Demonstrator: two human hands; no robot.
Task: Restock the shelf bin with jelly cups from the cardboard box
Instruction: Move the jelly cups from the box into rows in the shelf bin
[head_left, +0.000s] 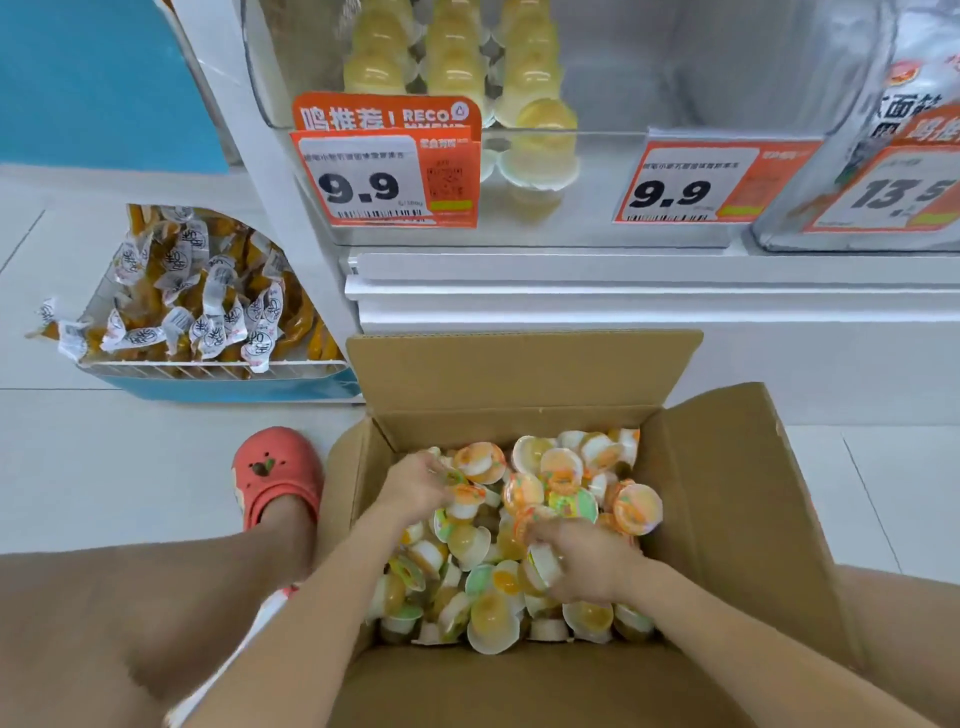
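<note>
Left hand (415, 486) and right hand (587, 561) curl into jelly cups (561, 483) in cardboard box (727, 493), grasping some; cups look light, slick, so scoop by rims. Shelf bin (623, 62) at 12 o'clock.

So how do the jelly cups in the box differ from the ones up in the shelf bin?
The jelly cups in the cardboard box lie loose, jumbled and multicoloured; the cups in the shelf bin stand in neat stacked rows, all pale yellow. Both look like small clear plastic cups.

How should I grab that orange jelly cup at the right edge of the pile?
Take the orange jelly cup by its rim, thumb and fingers on opposite edges, coming from above. It lies tilted on top of the pile in the cardboard box, so its rim looks exposed.
</note>
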